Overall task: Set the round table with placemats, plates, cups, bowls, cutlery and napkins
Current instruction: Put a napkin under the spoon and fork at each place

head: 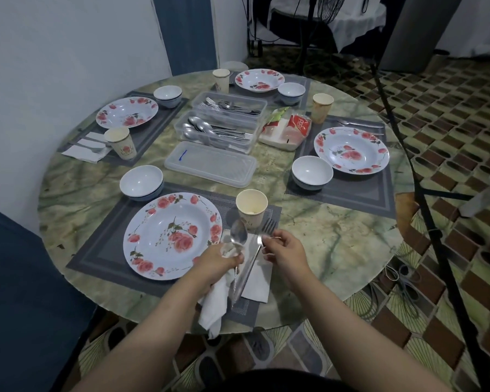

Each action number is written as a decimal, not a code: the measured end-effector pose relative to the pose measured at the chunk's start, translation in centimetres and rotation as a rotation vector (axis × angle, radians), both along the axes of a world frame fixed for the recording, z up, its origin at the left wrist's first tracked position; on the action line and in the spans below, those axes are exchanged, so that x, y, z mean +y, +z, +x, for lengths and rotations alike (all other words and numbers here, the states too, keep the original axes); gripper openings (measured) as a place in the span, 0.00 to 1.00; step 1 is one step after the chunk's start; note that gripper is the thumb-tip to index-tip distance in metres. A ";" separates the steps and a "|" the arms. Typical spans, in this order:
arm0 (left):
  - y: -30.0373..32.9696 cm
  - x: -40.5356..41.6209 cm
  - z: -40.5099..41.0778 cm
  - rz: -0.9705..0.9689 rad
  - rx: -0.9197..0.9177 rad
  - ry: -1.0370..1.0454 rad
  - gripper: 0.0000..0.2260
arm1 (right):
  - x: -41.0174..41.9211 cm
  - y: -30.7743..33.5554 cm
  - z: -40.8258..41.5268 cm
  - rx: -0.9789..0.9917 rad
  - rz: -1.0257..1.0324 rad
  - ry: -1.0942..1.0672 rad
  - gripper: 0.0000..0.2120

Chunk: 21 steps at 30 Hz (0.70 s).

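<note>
Head view, lower centre: round table (337,236), near placemat (102,250) partly under rose plate (170,236). Left hand (218,261) gripping spoon (238,239) and napkin (212,306); right hand (283,250) pinching fork (262,239), handle blurred.

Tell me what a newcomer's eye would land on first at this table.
First, the two hands at the near edge: the left hand grips a spoon and a white napkin, the right hand holds a fork. Next, the rose-patterned plate just left of them on its grey placemat. Beyond, mid-table, clear cutlery trays stand open.
</note>
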<state>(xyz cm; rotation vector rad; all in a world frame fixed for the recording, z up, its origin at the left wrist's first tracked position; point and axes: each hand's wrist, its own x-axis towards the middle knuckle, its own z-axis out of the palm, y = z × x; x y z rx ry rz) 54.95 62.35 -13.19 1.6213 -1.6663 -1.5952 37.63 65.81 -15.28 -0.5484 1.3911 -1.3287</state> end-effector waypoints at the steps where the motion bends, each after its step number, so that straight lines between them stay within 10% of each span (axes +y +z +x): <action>1: -0.4 0.1 -0.1 -0.009 -0.041 0.019 0.01 | 0.1 0.0 -0.2 0.054 0.039 0.012 0.04; 10: -2.1 0.8 -2.2 -0.358 -0.526 -0.123 0.09 | -0.6 -1.2 -0.3 0.891 0.215 0.250 0.04; 21: -2.9 1.2 -2.3 -0.448 -0.719 -0.178 0.14 | -0.3 -1.1 0.8 1.099 0.323 0.337 0.12</action>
